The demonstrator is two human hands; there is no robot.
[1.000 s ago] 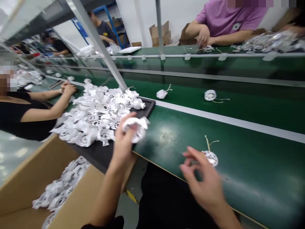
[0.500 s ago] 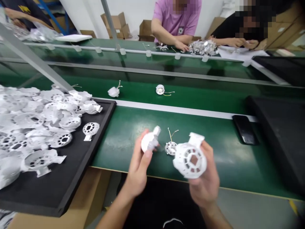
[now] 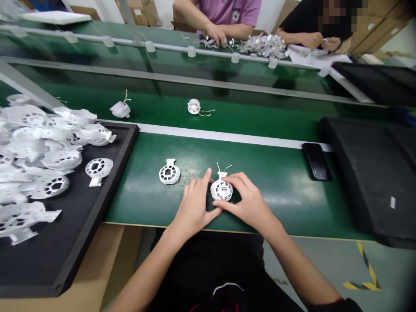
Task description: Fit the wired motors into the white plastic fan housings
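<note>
Green table (image 3: 286, 193) in front of you, black tray (image 3: 86, 236) with a pile of white housings (image 3: 29, 145) at left, phone (image 3: 316, 161) and dark case (image 3: 373, 173) at right. Two people work on the far side.

Change: half a second ago you had a housing in each hand and the wired disc lay bare between them. Now the spare housing (image 3: 171, 177) lies on the table, left of your hands, apart from them. The white housing (image 3: 222, 190) is down on the table where the disc was, near edge, slightly right of middle. Thin wires (image 3: 219, 167) poke out past its far end, so I read it as over the disc. Can't tell if it's seated.

Right hand (image 3: 251, 199): fingers grasping the housing, thumb near side, index far side. Left hand (image 3: 191, 203): fingers cupped at its left; can't tell if they grip.

Meaning: both hands are on one unit, likely aligning it.
</note>
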